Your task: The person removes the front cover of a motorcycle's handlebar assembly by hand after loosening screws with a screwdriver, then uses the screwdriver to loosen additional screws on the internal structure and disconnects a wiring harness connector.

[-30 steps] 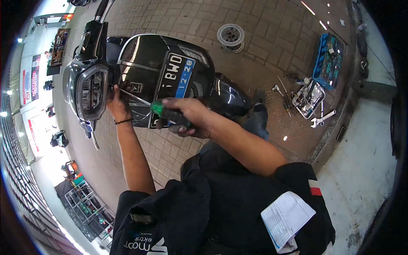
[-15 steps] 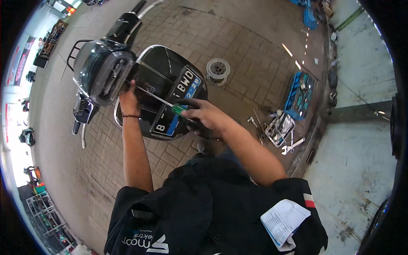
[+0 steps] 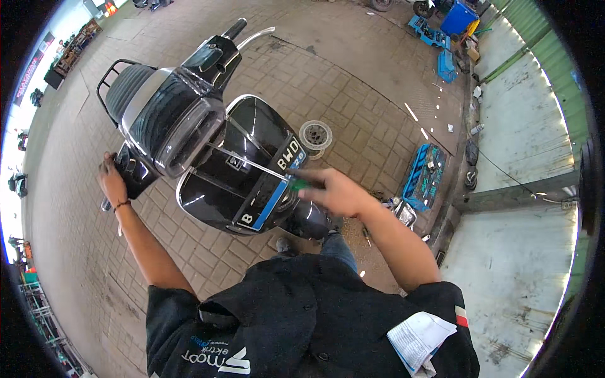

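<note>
A long screwdriver [image 3: 257, 166] with a green handle is held in my right hand [image 3: 334, 194], its fingers closed round the handle. The shaft slants up and left across the front shield, and its tip lies just below the headlight [image 3: 191, 140] of a black scooter [image 3: 230, 135]. At the scooter's left side in the picture, my left hand [image 3: 112, 181] grips the handlebar [image 3: 135, 171] near its end. A number plate [image 3: 268, 186] with a blue strip runs across the shield below the screwdriver.
A wheel rim [image 3: 316, 135] lies on the paving just right of the scooter. Farther right are a blue tool tray [image 3: 423, 176] and loose tools near a metal wall [image 3: 504, 252]. Blue boxes [image 3: 447, 65] stand at the back right.
My left hand has left the area beside the headlight and moved left onto the handlebar. My right hand still holds the screwdriver, now slightly farther right in the shifted view.
</note>
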Tool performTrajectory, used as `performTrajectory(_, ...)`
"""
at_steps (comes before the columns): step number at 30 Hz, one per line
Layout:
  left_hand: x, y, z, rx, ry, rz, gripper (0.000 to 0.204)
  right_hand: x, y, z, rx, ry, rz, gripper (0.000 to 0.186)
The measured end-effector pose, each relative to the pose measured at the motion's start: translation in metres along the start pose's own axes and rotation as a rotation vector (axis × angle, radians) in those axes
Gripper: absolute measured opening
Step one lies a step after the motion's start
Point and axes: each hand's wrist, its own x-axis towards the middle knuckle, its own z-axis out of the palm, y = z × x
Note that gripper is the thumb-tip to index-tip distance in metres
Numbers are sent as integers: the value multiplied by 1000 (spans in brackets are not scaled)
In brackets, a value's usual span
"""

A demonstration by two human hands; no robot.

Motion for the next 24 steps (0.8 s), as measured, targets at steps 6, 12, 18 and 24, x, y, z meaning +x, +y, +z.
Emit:
performTrajectory(6, -14, 17, -10, -39, -21, -81, 56, 19, -104, -16, -763, -126, 23, 44)
performTrajectory(12, 0, 8, -9, -1, -69, 54, 44, 2, -49, -5, -282, 95, 49, 47)
performTrajectory(18, 6, -32, -17, 122, -144, 304, 34, -22, 20, 33, 305, 294, 326, 49)
performTrajectory(24, 18, -33, -23, 278, -265, 400, 36, -35, 72, 69, 956, 292, 416, 46)
